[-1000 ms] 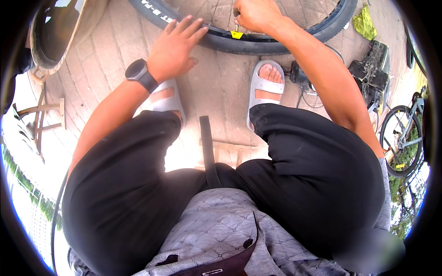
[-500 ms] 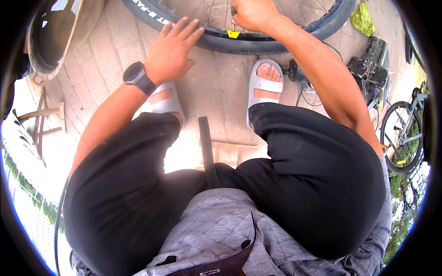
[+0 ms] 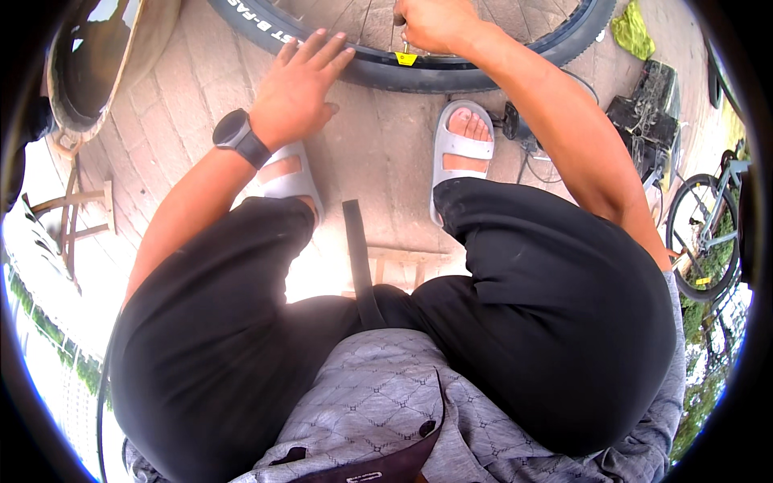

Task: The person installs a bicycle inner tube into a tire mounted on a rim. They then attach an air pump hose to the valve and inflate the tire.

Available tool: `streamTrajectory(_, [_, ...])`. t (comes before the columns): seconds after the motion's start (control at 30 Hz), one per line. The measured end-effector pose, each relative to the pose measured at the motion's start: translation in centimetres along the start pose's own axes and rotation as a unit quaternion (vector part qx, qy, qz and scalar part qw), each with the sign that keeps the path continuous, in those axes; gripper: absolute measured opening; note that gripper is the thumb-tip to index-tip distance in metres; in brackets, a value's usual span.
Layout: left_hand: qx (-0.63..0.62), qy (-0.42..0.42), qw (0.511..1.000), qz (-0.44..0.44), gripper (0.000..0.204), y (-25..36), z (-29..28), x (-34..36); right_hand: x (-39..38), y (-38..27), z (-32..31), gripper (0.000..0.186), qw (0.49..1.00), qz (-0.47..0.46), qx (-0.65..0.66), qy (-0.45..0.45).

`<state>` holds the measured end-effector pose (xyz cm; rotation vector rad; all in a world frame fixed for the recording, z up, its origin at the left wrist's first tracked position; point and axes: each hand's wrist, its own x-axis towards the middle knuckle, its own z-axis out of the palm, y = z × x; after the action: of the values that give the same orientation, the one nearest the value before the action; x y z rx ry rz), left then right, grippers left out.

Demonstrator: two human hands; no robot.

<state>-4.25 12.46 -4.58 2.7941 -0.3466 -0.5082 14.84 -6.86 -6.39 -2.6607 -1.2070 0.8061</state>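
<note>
A bicycle wheel lies at the top of the view, its black tyre (image 3: 427,78) curving toward me and its upper part cut off. My left hand (image 3: 296,92), with a dark watch (image 3: 233,131) on the wrist, is open, its spread fingertips resting on the tyre and rim. Over the rim, my right hand (image 3: 439,26) is closed, thumb and fingers pinched at the metal valve stem (image 3: 405,47). What sits inside the pinch is hidden by the fingers. A yellow tag (image 3: 406,59) marks the rim right below the stem.
A large basin with dark liquid (image 3: 88,68) stands at upper left, near a wooden frame (image 3: 80,209). At right are a yellow-green bag (image 3: 634,32), a dirty black device (image 3: 644,121) with cables, and a parked bicycle (image 3: 708,229). My sandals (image 3: 463,146) rest on brick paving.
The fingers of my right hand have shifted slightly left at the valve. The wheel appears a little farther left and up in view. My left hand stays on the tyre.
</note>
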Motion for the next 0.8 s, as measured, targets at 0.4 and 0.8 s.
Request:
streamTrajectory(0.4, [-0.011, -0.005, 1.000, -0.008, 0.088, -0.1, -0.1, 0.1, 0.0, 0.0, -1.1, 0.020, 0.999, -0.003, 0.013, -0.038])
streamTrajectory(0.8, [-0.009, 0.021, 1.000, -0.003, 0.087, -0.1, 0.7, 0.0, -2.0, 1.4, -0.1, 0.021, 0.992, -0.073, 0.074, 0.076])
